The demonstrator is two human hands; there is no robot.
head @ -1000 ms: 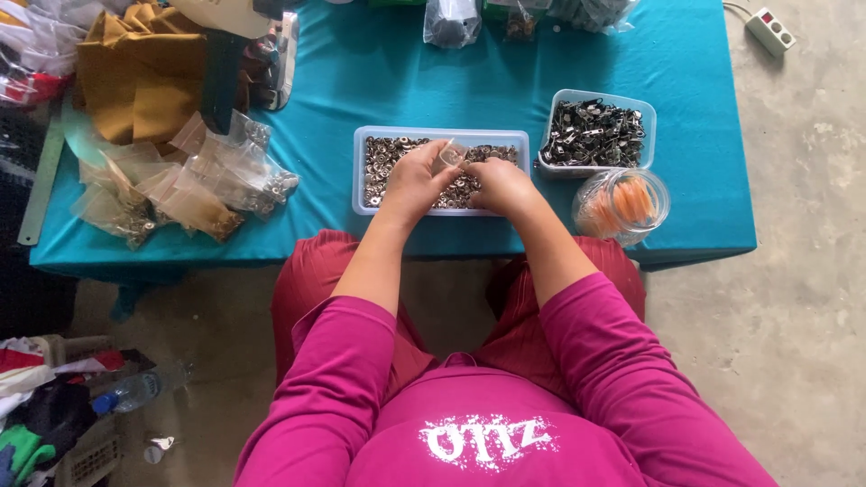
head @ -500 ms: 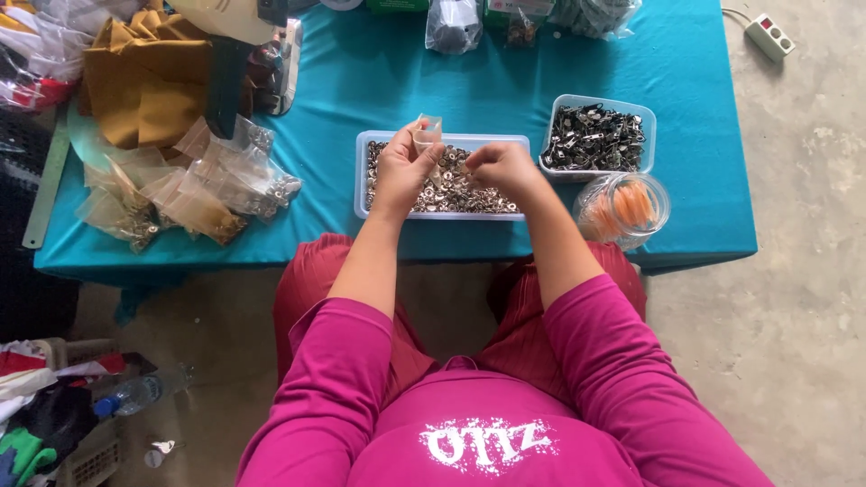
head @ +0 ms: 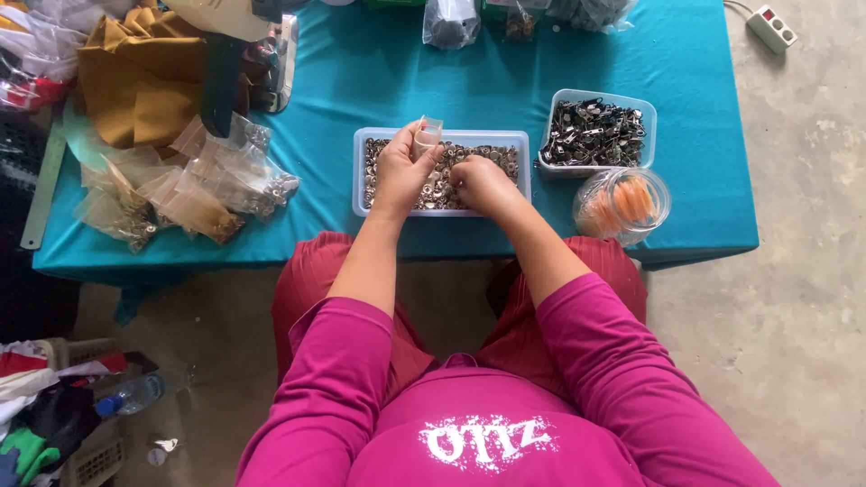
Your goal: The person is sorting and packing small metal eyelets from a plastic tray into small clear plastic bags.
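A small clear plastic bag (head: 428, 135) is held pinched between the fingers of the left hand (head: 401, 167), raised just above the far edge of a shallow pale-blue tray (head: 361, 171) set at the middle of a table (head: 379, 72) draped in teal cloth. The tray is filled with small silvery metal pieces (head: 492, 158). The right hand (head: 483, 180) is lowered into that heap, its fingers curled and closed over the pieces; whether any are actually gripped cannot be told from the head view. The two hands are kept close together over the tray without touching.

Just to the right of the tray, a second, deeper tub (head: 597, 99) is seen loaded with dark metal clips, and a round clear container (head: 622, 203) holding orange items is placed near the table's front edge, beside the tub. To the left, a loose pile of filled clear packets (head: 203, 180) is spread across the cloth, with folded mustard-coloured fabric (head: 135, 86) heaped behind it. More bagged items (head: 449, 20) are ranged along the far side of the table. A white power strip (head: 772, 27) is laid on the concrete floor beyond the table's right corner. The seated person is shown in pink sleeves and red trousers, forearms extended toward the tray.
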